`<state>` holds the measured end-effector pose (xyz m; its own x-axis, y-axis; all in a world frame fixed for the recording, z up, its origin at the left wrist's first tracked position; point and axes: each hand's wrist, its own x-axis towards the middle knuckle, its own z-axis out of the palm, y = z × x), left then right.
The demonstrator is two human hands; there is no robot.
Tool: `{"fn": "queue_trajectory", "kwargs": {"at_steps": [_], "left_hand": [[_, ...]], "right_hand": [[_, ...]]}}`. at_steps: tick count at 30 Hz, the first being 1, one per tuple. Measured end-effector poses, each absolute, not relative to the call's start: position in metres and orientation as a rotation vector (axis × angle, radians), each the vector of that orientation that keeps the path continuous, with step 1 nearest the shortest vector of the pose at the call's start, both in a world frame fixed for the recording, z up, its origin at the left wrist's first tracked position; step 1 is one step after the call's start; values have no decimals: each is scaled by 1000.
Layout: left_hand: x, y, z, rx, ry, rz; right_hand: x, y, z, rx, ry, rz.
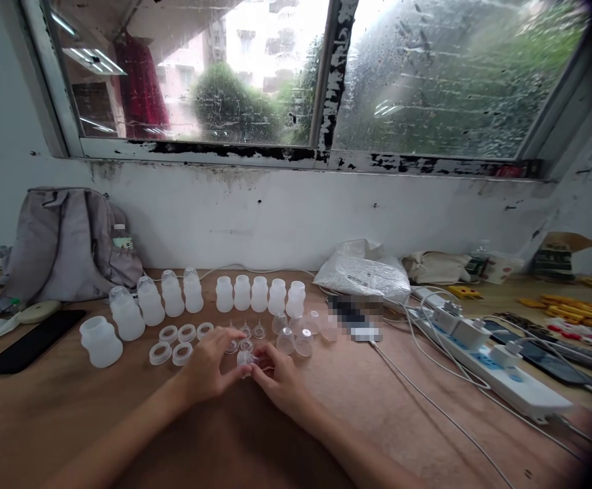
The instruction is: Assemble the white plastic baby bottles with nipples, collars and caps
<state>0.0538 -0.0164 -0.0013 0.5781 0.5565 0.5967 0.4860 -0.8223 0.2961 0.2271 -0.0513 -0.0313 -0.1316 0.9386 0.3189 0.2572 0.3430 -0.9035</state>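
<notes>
My left hand (209, 367) and my right hand (280, 377) meet at the middle of the wooden table (408, 421). Both pinch one small clear ribbed plastic piece (246, 359) between their fingertips. Just beyond them lie several small clear teats and caps (296, 336) and several white screw rings (174, 343). A curved row of several small translucent white bottles (225, 295) stands behind those parts. One more bottle (100, 341) stands alone at the left.
A grey backpack (64, 244) leans on the wall at the left, with a black phone (31, 341) in front. A plastic bag (364, 272) lies at centre right. A white power strip (500, 377) with plugs and cables runs along the right.
</notes>
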Motion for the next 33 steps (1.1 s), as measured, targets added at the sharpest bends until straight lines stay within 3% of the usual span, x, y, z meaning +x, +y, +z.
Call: {"fn": "queue_trajectory", "kwargs": {"at_steps": [9,18,33], "left_hand": [[47,-31,-28,2738,883,1042],[35,-31,-19,2800,846,928],[8,1,-29,2855,1305,863]], "right_hand": [[220,-53,-39,-1139,-1930,505],[220,-51,-42,-1142,-2048,454],[230,-43,-41,-1450,-2019,61]]}}
